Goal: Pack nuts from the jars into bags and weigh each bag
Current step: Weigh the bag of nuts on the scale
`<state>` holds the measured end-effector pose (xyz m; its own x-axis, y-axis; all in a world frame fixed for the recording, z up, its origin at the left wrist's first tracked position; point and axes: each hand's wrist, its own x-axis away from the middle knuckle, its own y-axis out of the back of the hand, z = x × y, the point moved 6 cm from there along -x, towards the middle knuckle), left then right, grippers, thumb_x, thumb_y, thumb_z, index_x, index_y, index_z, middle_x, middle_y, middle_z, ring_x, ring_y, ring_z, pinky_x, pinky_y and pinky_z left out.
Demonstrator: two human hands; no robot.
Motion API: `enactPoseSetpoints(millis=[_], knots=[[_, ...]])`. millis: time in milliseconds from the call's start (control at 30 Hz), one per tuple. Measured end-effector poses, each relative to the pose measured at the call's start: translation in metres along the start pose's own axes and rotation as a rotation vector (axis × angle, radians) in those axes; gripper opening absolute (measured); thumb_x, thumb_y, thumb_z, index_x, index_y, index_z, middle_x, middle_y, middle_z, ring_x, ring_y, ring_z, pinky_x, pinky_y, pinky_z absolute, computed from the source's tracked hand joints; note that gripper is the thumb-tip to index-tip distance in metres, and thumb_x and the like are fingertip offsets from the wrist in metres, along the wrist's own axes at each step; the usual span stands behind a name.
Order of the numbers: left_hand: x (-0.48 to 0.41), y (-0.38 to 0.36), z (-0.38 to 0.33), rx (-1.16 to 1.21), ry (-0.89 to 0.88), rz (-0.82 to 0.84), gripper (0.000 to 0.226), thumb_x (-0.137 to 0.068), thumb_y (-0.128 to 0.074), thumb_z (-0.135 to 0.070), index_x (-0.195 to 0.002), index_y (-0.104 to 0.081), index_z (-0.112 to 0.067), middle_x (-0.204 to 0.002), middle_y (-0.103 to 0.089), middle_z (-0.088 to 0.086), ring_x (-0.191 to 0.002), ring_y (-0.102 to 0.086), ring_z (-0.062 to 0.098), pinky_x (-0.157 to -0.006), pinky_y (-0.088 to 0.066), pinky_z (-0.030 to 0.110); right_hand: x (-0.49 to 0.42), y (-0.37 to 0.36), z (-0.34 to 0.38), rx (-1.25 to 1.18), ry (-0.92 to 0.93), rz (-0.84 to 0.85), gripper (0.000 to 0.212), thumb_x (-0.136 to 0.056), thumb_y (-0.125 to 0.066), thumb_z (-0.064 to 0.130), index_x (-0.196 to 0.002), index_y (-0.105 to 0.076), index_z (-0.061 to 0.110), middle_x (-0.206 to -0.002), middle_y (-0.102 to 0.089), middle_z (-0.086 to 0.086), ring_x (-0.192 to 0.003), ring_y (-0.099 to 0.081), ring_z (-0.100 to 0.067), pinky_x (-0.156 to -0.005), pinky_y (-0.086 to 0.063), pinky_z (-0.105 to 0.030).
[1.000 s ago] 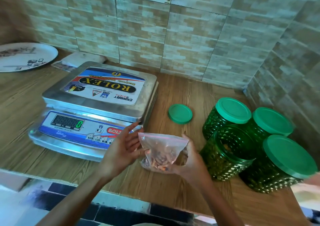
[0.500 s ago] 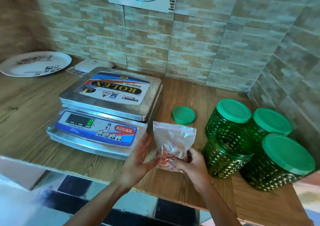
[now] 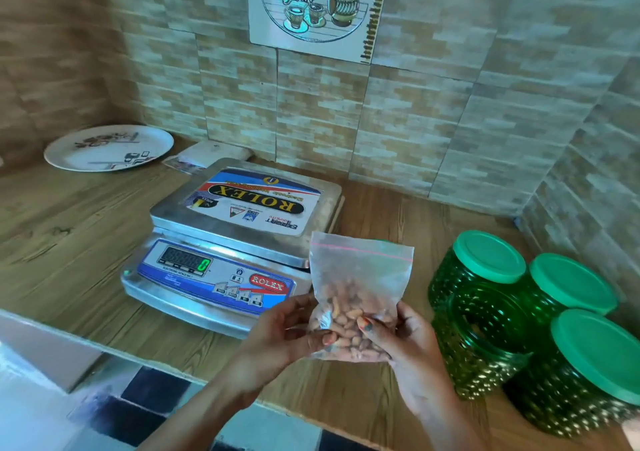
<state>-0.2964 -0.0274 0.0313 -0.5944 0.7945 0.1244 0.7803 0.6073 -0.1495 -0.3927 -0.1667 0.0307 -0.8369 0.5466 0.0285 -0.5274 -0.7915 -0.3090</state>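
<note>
Since a second ago the bag stands taller, upright before the right corner of the scale, nuts settled low. Both the left hand and the right hand pinch its lower half. If the zip is unsealed, tipping it onto the scale likely spills nuts.

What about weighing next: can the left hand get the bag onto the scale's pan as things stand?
Probably yes: the pan lies just beyond the left hand, nothing on it or between. The right hand grips the bag too, so must release or follow.
</note>
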Motion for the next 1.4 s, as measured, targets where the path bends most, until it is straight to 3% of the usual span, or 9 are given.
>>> enactPoseSetpoints(millis=[133,367,567,667,833,933,1033,1233,1400], knots=[[-0.011,0.029,-0.027,-0.028,-0.057,-0.069,0.071,-0.050,-0.083,-0.029,-0.114,-0.056,-0.018,-0.102,-0.070,0.011,-0.090,-0.068,0.024,-0.078,-0.056,0.035,-0.023,-0.029,0.018,0.003,0.044,0.064,0.091,-0.028,-0.096,0.039,-0.106,-0.061,0.009,-0.100,-0.071,-0.009,-0.093,-0.067,-0.022,-0.076,-0.057,-0.033],[-0.063,0.105,-0.087,-0.096,-0.186,-0.164,0.053,-0.070,-0.078,-0.009,-0.112,-0.049,-0.023,-0.096,-0.070,0.013,-0.078,-0.068,0.017,-0.064,-0.053,0.022,-0.094,-0.094,0.042,0.161,0.149,0.115,0.112,-0.028,-0.095,0.039,-0.126,-0.040,0.038,-0.108,-0.070,-0.004,-0.102,-0.065,-0.015,-0.080,-0.053,-0.029],[-0.128,0.164,-0.115,-0.263,-0.277,-0.168,0.056,-0.077,-0.071,0.000,-0.118,-0.038,-0.019,-0.072,-0.065,-0.004,-0.068,-0.061,0.012,-0.062,-0.050,0.025,-0.169,-0.136,0.041,0.409,0.264,0.053,0.092,-0.072,-0.066,-0.018,-0.131,-0.027,0.040,-0.119,-0.059,-0.003,-0.106,-0.061,-0.014,-0.096,-0.047,-0.040],[-0.151,0.187,-0.116,-0.386,-0.248,-0.181,0.055,-0.081,-0.068,-0.003,-0.122,-0.035,-0.018,-0.081,-0.061,0.008,-0.071,-0.057,0.016,-0.059,-0.047,0.022,-0.194,-0.152,0.030,0.551,0.252,0.050,0.093,-0.075,-0.065,-0.015,-0.133,-0.024,0.044,-0.118,-0.053,0.012,-0.107,-0.058,-0.007,-0.095,-0.048,-0.032],[-0.177,0.216,-0.099,-0.562,-0.194,-0.150,0.048,-0.081,-0.071,-0.016,-0.114,-0.037,-0.025,-0.075,-0.060,0.008,-0.041,-0.041,0.002,-0.040,-0.032,0.019,-0.214,-0.162,0.012,0.733,0.183,0.041,0.074,-0.080,-0.067,-0.004,-0.137,-0.035,0.033,-0.125,-0.048,0.018,-0.110,-0.050,0.006,-0.091,-0.038,-0.007],[-0.181,0.224,-0.099,-0.699,-0.236,-0.136,0.047,-0.079,-0.072,-0.028,-0.116,-0.043,-0.030,-0.075,-0.067,-0.003,-0.043,-0.046,0.001,-0.048,-0.041,0.023,-0.218,-0.160,0.010,0.825,0.150,0.018,0.066,-0.080,-0.070,0.004,-0.134,-0.042,0.030,-0.121,-0.053,0.017,-0.108,-0.051,0.009,-0.093,-0.039,-0.010],[-0.184,0.228,-0.102,-0.809,-0.256,-0.088,0.039,-0.078,-0.071,-0.035,-0.114,-0.056,-0.032,-0.078,-0.069,-0.008,-0.048,-0.052,0.000,-0.055,-0.046,0.023,-0.218,-0.158,0.011,0.952,0.115,0.015,0.060,-0.080,-0.072,0.014,-0.131,-0.045,0.032,-0.102,-0.058,0.025,-0.095,-0.053,0.018,-0.079,-0.036,0.001],[-0.185,0.227,-0.106,-0.913,-0.213,-0.061,0.033,-0.080,-0.067,-0.043,-0.112,-0.058,-0.038,-0.084,-0.068,-0.011,-0.055,-0.059,0.000,-0.047,-0.040,0.009,-0.225,-0.155,0.010,1.052,0.032,0.035,0.059,-0.084,-0.069,0.021,-0.136,-0.044,0.032,-0.111,-0.054,0.022,-0.097,-0.050,0.014,-0.073,-0.034,0.004],[-0.180,0.231,-0.107,-0.972,-0.261,-0.115,0.044,-0.078,-0.062,-0.054,-0.118,-0.058,-0.034,-0.097,-0.067,-0.012,-0.078,-0.063,0.010,-0.068,-0.048,0.023,-0.224,-0.155,0.015,1.106,0.101,-0.016,0.058,-0.080,-0.073,0.028,-0.133,-0.050,0.028,-0.122,-0.055,0.008,-0.116,-0.050,-0.005,-0.090,-0.036,-0.010]])
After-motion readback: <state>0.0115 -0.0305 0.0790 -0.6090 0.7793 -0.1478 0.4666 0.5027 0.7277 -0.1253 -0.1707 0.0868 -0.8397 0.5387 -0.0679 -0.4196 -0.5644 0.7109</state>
